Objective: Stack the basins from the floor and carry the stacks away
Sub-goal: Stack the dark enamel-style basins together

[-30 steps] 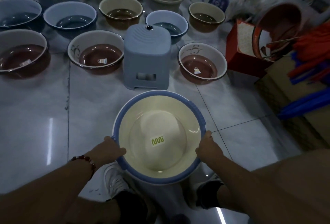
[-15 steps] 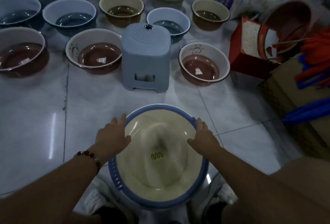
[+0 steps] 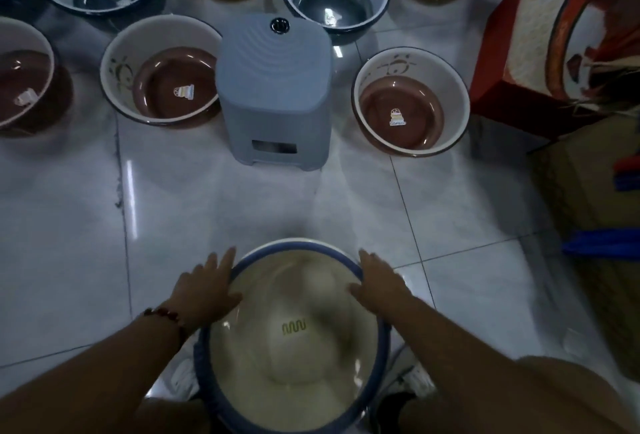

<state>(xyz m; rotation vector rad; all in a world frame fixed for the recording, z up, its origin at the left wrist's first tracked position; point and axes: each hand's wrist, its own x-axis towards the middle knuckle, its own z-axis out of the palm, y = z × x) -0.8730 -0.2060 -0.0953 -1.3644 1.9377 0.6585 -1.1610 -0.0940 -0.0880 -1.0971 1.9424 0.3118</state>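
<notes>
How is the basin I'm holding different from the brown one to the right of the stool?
The held basin is cream inside with a blue rim; the brown basin has a brown bottom, pale wall and thin dark rim. The held basin carries a green squiggle mark, the brown basin a small sticker. My left hand and right hand steady one; the other sits untouched. Both are round and upright.
</notes>
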